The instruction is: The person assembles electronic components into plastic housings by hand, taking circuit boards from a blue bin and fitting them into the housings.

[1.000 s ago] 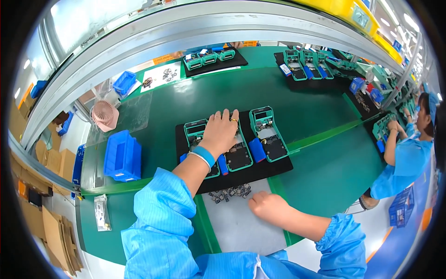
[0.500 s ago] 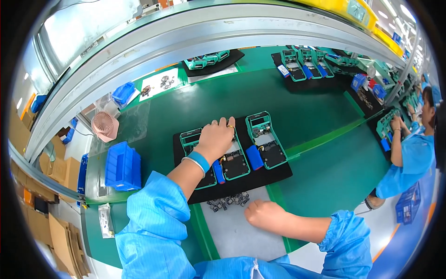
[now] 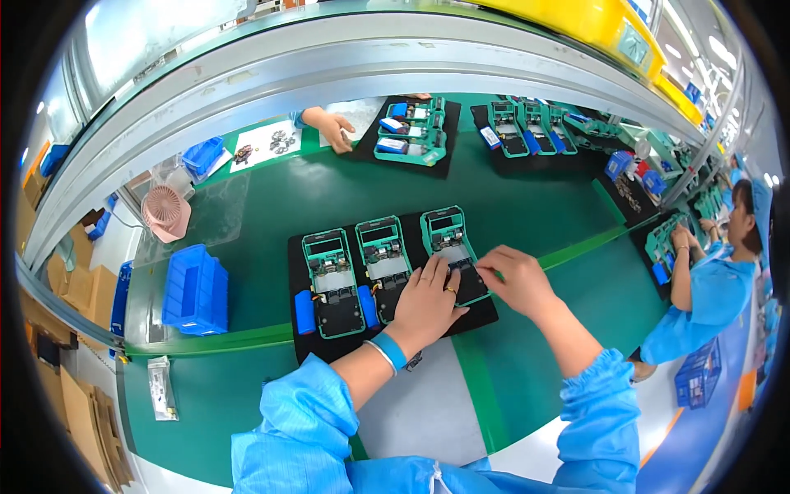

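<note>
Three green-framed electronic housings lie side by side on a black mat (image 3: 333, 349): the left housing (image 3: 333, 284), the middle housing (image 3: 383, 262) and the right housing (image 3: 448, 235). My left hand (image 3: 426, 303) lies over the lower part of the right one, fingers stretched out and resting on it. At that housing's right edge, my right hand (image 3: 520, 280) has its fingertips pinched together; what they hold, if anything, is too small to make out. Blue battery-like packs (image 3: 305, 313) sit beside the housings. Small dark parts (image 3: 414, 361) peek out beside my left wrist, mostly hidden.
A blue bin (image 3: 196, 290) and a pink fan (image 3: 166, 212) stand at the left. Across the bench, another person's hand (image 3: 331, 129) is beside a mat with more housings (image 3: 411, 132). A co-worker (image 3: 699, 280) handles a housing at the right. A metal beam (image 3: 329, 70) spans above.
My left hand has moved from the left and middle housings onto the right one. My right hand has risen from beside the small parts to that housing. Across the bench, the far mat has been turned.
</note>
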Action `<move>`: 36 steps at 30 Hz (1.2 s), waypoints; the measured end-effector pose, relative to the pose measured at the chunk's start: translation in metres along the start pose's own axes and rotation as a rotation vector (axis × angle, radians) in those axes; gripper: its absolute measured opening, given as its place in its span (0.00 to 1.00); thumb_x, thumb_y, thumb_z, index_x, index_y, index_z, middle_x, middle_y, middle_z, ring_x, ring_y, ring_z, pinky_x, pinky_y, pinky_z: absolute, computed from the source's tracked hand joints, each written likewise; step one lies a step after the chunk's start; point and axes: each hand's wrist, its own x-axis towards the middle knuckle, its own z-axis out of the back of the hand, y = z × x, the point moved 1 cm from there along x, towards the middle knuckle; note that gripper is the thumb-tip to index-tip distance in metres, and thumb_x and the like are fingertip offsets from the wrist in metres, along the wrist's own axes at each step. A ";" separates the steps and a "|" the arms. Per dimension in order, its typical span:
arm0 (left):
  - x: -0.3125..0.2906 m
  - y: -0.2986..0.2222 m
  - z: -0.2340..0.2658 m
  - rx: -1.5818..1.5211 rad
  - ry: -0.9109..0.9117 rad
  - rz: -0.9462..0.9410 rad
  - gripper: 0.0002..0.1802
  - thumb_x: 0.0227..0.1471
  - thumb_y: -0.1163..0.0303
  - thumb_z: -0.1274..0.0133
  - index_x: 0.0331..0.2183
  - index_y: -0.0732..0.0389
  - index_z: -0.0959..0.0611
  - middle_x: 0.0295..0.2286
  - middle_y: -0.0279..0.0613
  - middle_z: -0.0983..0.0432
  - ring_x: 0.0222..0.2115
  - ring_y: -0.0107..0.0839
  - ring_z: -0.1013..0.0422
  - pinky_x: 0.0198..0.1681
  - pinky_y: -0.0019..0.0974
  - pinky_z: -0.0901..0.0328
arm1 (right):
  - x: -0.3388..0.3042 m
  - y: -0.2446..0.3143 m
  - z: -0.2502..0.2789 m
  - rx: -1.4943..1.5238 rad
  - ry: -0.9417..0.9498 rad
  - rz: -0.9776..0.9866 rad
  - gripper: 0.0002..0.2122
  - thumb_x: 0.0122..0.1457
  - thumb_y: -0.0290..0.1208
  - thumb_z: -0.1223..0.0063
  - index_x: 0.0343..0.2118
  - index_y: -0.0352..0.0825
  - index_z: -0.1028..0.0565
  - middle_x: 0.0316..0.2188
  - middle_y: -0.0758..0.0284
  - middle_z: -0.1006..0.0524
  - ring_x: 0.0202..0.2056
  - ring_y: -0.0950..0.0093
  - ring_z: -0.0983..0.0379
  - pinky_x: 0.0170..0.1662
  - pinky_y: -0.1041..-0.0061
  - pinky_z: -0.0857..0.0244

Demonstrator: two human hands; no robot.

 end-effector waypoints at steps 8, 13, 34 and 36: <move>-0.010 0.004 0.009 -0.062 0.002 0.003 0.36 0.50 0.54 0.38 0.55 0.65 0.25 0.54 0.54 0.34 0.61 0.50 0.41 0.62 0.48 0.40 | 0.023 -0.027 -0.048 -0.280 0.022 0.281 0.04 0.50 0.25 0.39 0.27 0.39 0.24 0.27 0.70 0.29 0.33 0.70 0.26 0.33 0.70 0.28; -0.010 0.007 0.005 -0.098 -0.014 -0.003 0.36 0.50 0.55 0.38 0.55 0.66 0.25 0.54 0.54 0.34 0.61 0.51 0.41 0.62 0.48 0.41 | 0.027 -0.029 -0.049 -0.260 -0.016 0.174 0.04 0.51 0.26 0.39 0.29 0.39 0.23 0.27 0.70 0.29 0.33 0.70 0.26 0.33 0.70 0.28; -0.014 0.007 0.007 -0.105 -0.013 -0.003 0.36 0.51 0.54 0.39 0.55 0.68 0.26 0.53 0.54 0.35 0.61 0.51 0.42 0.63 0.49 0.42 | 0.013 -0.028 -0.019 0.019 -0.116 -0.152 0.03 0.56 0.20 0.46 0.33 0.31 0.24 0.31 0.59 0.21 0.34 0.58 0.24 0.35 0.64 0.30; -0.016 0.010 0.005 -0.116 -0.044 -0.007 0.37 0.50 0.54 0.38 0.55 0.69 0.26 0.53 0.54 0.35 0.61 0.51 0.42 0.63 0.49 0.43 | -0.011 0.012 -0.008 0.103 -0.038 -0.199 0.04 0.55 0.20 0.43 0.34 0.31 0.22 0.32 0.58 0.21 0.35 0.58 0.23 0.37 0.66 0.29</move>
